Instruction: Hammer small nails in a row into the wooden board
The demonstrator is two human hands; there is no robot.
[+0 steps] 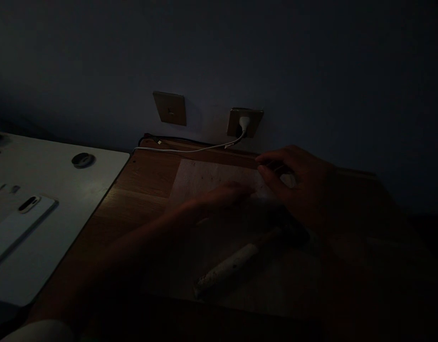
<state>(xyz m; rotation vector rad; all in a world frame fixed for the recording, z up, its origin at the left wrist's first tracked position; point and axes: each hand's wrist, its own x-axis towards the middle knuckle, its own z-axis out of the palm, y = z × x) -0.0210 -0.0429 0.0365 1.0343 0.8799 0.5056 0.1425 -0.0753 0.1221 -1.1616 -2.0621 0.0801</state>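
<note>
White table at left: phone-like slab [21, 227] with dark oval at one end, small round dark item [82, 160] farther back on the white table [76, 204]. Dim wall [204, 47] behind carries left plate [170, 105] and right plate [255, 125]. White plug [244, 123] sits in right plate, white cable [190, 151] running left to table corner.

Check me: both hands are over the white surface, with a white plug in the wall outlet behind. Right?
Wrong surface: the head view shows the left hand and right hand over the wooden surface, with a white plug in the wall outlet behind.
</note>
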